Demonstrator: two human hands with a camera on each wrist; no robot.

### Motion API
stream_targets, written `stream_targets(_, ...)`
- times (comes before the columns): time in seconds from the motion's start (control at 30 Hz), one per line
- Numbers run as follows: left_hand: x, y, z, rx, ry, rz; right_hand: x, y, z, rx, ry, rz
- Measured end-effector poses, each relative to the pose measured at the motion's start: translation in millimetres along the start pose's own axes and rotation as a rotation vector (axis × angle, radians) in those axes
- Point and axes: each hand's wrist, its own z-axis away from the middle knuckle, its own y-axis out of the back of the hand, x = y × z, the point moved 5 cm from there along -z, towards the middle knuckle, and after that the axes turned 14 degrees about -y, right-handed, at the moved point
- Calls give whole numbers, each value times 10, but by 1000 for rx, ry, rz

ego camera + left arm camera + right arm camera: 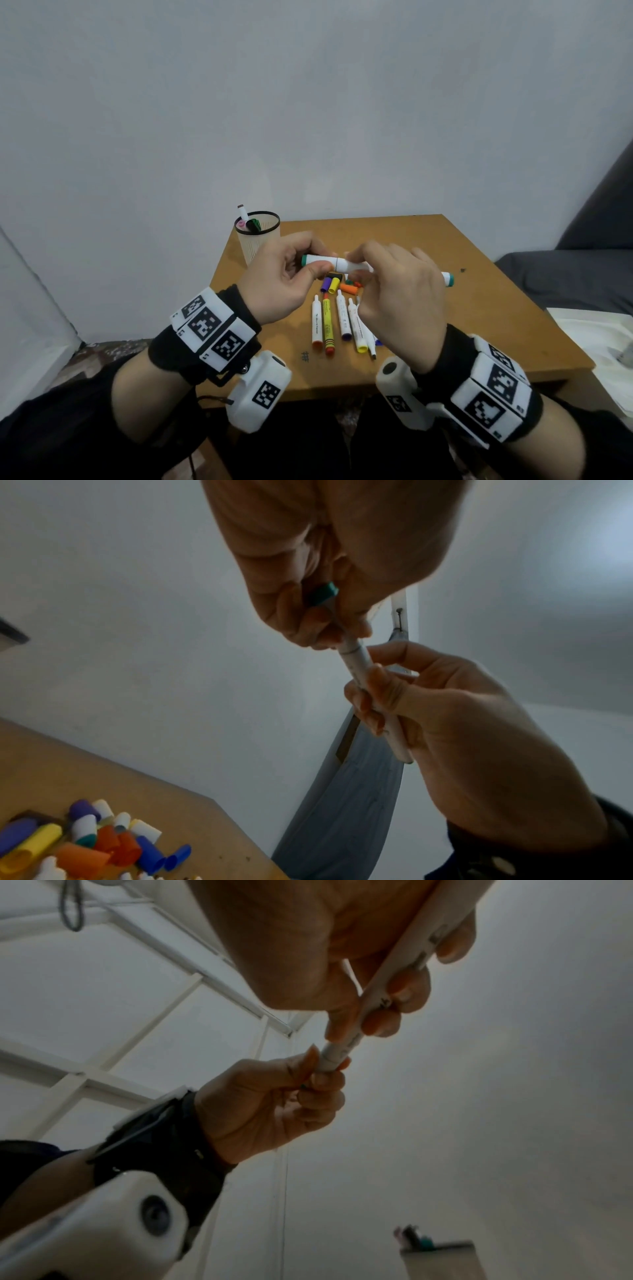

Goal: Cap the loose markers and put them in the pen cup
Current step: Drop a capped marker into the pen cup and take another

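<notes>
Above the wooden table (pixel 462 325), both hands hold one white marker (pixel 352 265) level. My left hand (pixel 317 257) pinches its white, teal-tipped cap (pixel 320 261), which meets the barrel at a thin seam. My right hand (pixel 359 263) grips the barrel, and the teal tail end (pixel 449 279) sticks out past the knuckles. The left wrist view shows the cap (pixel 325 593) in my left hand (pixel 329 623) and the barrel (pixel 356 658) in my right hand (pixel 377 696). The mesh pen cup (pixel 255 248) stands at the table's far left corner with a few markers in it.
Several uncapped markers (pixel 329 322) lie side by side under my hands, with a pile of loose coloured caps (pixel 337 286) just beyond them, also seen as caps (pixel 103 842). A grey sofa (pixel 582 274) and white paper (pixel 599 342) lie to the right. The wall is close behind.
</notes>
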Motion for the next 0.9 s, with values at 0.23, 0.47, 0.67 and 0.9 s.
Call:
stream_targets(0.23, -20, 65, 24, -50, 110, 33, 91, -139, -18, -171, -55, -106)
stream_targets(0.47, -39, 278, -62, -36, 148, -44, 69, -266, -108, -228, 19, -136)
stream_targets(0.67, -191, 792, -181, 39, 131, -401, 220, -395, -220, -159, 62, -90)
stream_targets(0.9, -422, 1208, -323, 105, 43, -889, 372, -821, -325, -552, 80, -69)
